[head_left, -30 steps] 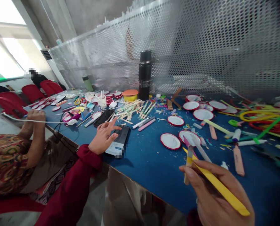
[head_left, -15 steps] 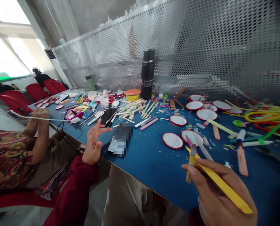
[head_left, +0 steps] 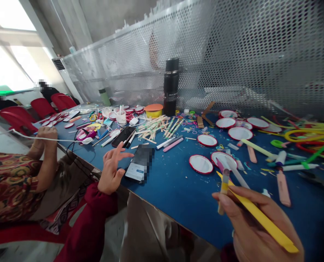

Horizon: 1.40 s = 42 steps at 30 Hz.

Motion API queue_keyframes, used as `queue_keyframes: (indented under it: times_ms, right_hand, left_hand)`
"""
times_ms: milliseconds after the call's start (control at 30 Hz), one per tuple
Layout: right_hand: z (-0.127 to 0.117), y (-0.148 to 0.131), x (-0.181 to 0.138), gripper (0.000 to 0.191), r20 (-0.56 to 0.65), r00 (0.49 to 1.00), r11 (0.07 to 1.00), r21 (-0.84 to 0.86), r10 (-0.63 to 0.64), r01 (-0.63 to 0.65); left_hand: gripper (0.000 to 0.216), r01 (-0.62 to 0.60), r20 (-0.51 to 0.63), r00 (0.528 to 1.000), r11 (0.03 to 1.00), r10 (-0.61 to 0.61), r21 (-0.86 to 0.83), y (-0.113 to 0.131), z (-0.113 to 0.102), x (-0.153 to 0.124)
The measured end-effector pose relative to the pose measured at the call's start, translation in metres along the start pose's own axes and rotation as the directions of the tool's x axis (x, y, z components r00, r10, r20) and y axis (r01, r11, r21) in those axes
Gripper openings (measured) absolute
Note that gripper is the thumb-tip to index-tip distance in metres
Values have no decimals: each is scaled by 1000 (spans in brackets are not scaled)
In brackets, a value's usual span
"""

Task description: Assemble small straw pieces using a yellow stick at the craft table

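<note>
My left hand hovers at the left edge of a black phone, its fingers stretched out and spread, the index finger reaching over the side of the screen. It holds nothing. My right hand is closed around a long yellow tool with a pointed tip. Between its thumb and fingers it also pinches a short stick with a yellow band and a clear upper end. Beyond the stick lies a round white disc with a red rim, with a pink and a whitish piece across it. Another such disc is beside it.
A black flask stands against the perforated metal screen. Wooden sticks, markers, yellow tubing and pliers crowd the blue table. At left, another person's hands rest at the table edge.
My left hand has lowered a little and shifted right, its index finger now at the phone. On the phone, a light box shows more clearly. My right hand keeps its grip, barely moved.
</note>
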State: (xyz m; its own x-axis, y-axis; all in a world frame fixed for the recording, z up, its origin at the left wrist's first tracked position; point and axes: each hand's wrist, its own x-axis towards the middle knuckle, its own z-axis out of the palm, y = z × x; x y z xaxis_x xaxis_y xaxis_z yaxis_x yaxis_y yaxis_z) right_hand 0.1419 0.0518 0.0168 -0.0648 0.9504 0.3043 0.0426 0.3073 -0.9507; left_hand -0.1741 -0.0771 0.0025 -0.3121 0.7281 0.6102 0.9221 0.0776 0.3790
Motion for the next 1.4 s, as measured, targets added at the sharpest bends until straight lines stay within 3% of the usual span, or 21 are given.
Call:
queue_keyframes:
  times_ms: [233,367,467,567,600,667,733,800,933,1033,1133,1267,1400]
  right_hand:
    - [2,-3,3,40,-14,1000,999,-25,23,-24]
    - [3,-6,2,40,-20,999,999,-25,36,-36]
    - [2,-4,1,38,-14,999,1000,-4,29,-29]
    - [0,1,0,36,-4,1000,1000,1,24,-24]
    - [-1,2,0,36,-6,1000,1000,0,19,-19]
    - [-1,4,0,36,-7,1000,1000,-8,1,-1]
    - [-1,4,1,38,-3,1000,999,-33,-20,20]
    - [0,3,3,40,5,999,997,-68,-35,35]
    - [1,2,6,42,-36,996,995,-64,-78,76]
    - [0,2,9,42,-70,990,986,-126,-121,111]
    - [-1,5,11,44,-65,996,994,-91,-61,55]
    - [-1,9,12,47,-53,998,999,28,24,-22]
    - [1,11,11,41,-48,998,996,87,30,-26]
  left_hand:
    - [94,-11,100,995,1000,10,15,2,1,2]
    - [97,14,-81,997,1000,-13,15,-2,4,-1]
    - [94,9,-271,962,1000,-10,-5,1,6,-7]
    - [70,-2,-427,904,998,-24,-61,26,8,-18]
    - [54,15,-420,906,996,-49,-84,40,9,-22]
    - [31,13,-284,957,991,-51,-134,76,14,-29]
    - [25,31,-37,998,975,-41,-219,114,21,-32]
    - [31,93,168,985,943,-40,-320,148,32,-29]
    - [38,270,402,913,845,-72,-462,185,56,-9]
    - [42,293,481,876,753,35,-589,193,74,8]
    - [46,336,496,860,599,119,-727,194,91,15]
    - [49,464,542,831,378,128,-801,195,105,17]
    - [50,541,594,796,305,115,-784,193,110,17]
